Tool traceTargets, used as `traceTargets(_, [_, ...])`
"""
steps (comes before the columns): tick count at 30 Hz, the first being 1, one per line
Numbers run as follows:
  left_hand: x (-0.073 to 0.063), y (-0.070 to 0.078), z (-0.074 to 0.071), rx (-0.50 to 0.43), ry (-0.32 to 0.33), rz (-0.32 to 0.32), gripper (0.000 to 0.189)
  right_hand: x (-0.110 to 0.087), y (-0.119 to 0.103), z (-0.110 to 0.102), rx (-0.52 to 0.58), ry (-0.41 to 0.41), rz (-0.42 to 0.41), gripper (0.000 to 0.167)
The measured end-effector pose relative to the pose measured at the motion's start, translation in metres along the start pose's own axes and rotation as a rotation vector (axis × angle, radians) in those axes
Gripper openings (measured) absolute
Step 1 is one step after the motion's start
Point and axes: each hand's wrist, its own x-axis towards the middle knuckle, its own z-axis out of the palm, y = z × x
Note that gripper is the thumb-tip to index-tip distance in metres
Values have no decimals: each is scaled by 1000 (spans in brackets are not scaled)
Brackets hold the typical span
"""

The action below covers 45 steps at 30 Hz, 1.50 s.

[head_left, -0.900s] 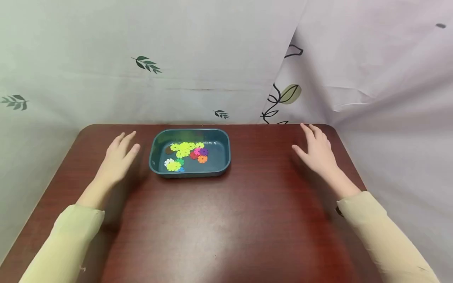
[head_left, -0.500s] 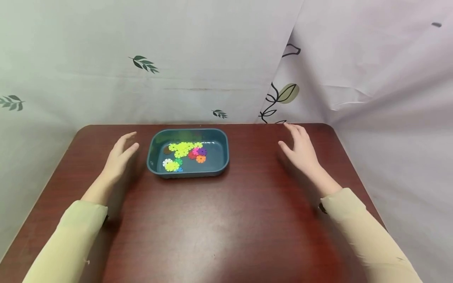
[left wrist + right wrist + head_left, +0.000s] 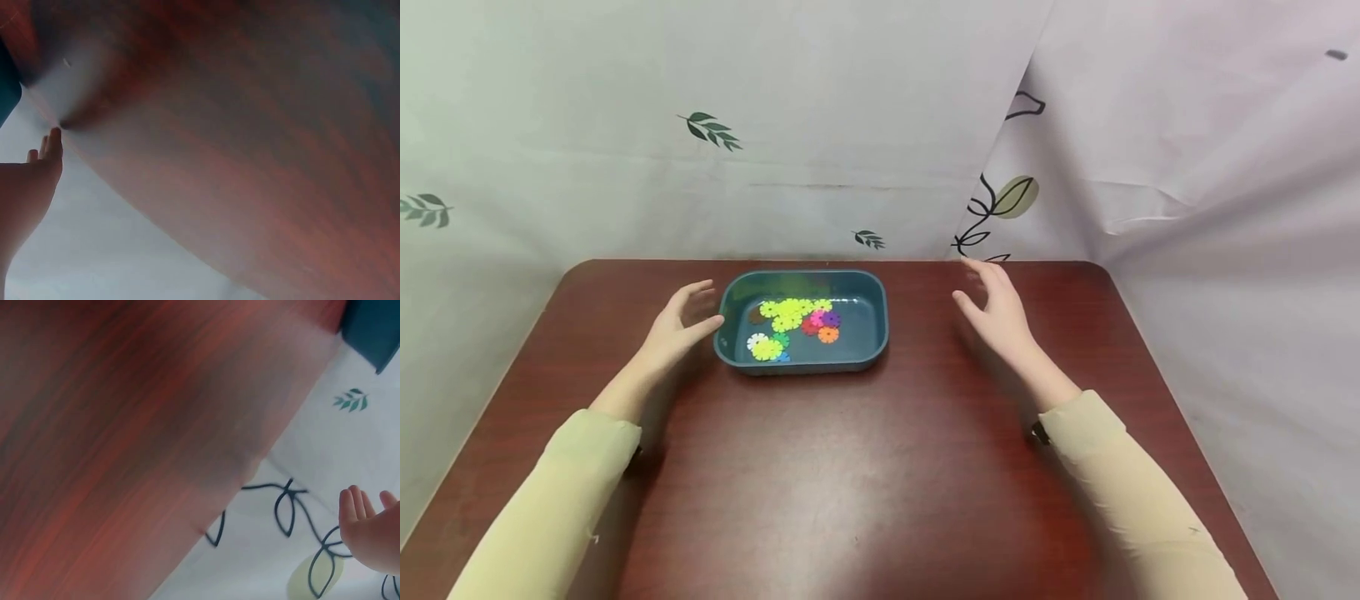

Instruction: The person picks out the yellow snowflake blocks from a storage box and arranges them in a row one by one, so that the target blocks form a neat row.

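Note:
A dark teal tray point(image 3: 850, 367) with rounded corners stands toward the back of the table, left of centre. Inside lie several flat notched discs point(image 3: 787, 315), mostly yellow, with white, green, blue, red, pink, purple, orange and brown ones among them. My left hand point(image 3: 673, 333) is at the tray's left side, thumb tip right at the rim, fingers relaxed and holding nothing. To the right of the tray, a gap away, my right hand point(image 3: 1000, 321) hovers with thumb and fingers spread. Both wrist views show an edge of the tray, the right one at its upper corner point(image 3: 372, 331).
The reddish-brown wooden table point(image 3: 850, 467) has rounded back corners. Behind it hangs a pale cloth point(image 3: 820, 125) with leaf prints, which also runs along the right side.
My right hand has moved left toward the tray. My left hand has moved right, up to the tray's left rim. The tray and discs stay put.

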Motion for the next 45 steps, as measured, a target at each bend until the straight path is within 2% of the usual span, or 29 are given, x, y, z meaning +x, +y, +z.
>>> traceTargets(6, [1,-4,5,-129,-2,-33,76,4,-16,17,167,-18,29,50])
traceTargets(12, [3,-8,12,-426,-17,-62,68,6,-30,35,269,-42,48,44])
traceTargets(15, [4,-8,14,-518,-18,-77,64,7,-38,43,315,-55,60,41])
traceTargets(20, [6,-9,19,-541,-11,-105,60,10,-50,56,436,-77,97,39])
traceTargets(23, [6,-11,21,-550,2,-112,55,12,-58,64,467,-93,103,37])
traceTargets(31, [7,-15,28,-625,34,-84,37,17,-81,88,457,-167,66,31])
traceTargets(37, [6,-16,30,-652,68,-74,36,21,-98,112,416,-282,55,29])
traceTargets(45, [8,-18,33,-660,82,-55,30,30,-115,142,421,-422,38,27])
